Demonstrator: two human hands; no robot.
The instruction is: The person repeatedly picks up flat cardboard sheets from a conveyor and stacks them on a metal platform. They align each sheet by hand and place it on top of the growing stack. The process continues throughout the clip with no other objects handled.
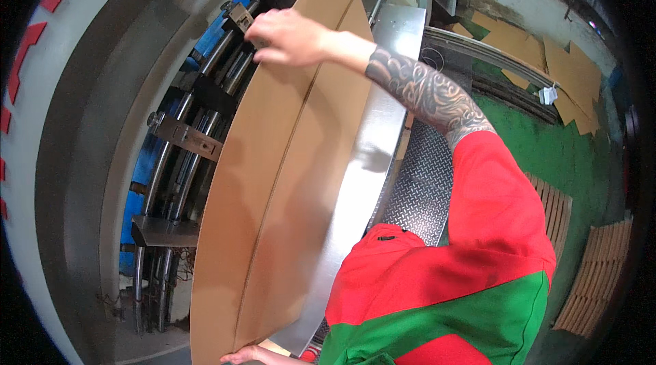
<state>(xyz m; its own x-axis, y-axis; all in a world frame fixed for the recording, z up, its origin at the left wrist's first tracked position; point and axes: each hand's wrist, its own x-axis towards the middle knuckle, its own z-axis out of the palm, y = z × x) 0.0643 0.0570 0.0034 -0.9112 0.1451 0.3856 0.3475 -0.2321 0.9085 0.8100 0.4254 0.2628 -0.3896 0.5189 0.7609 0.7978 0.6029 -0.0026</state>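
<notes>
A long brown cardboard sheet (287,180) with a crease running along its length lies slanted over a shiny metal table (372,153), its left edge against a machine. At the sheet's upper left edge is my right hand (290,37), slightly blurred, with fingers curled over the edge beside a small metal bracket (239,18). My left hand (249,354) holds the sheet's near end at the bottom of the view. Its thumb lies along the cardboard, and the other fingers are partly hidden.
Steel rods (184,153) with a clamp block (183,134) and a metal guide plate (164,230) run along the machine at left. Beyond the table is a diamond-plate step (420,184). Flattened cardboard (574,78) and slatted stacks (594,276) lie on the green floor (519,133).
</notes>
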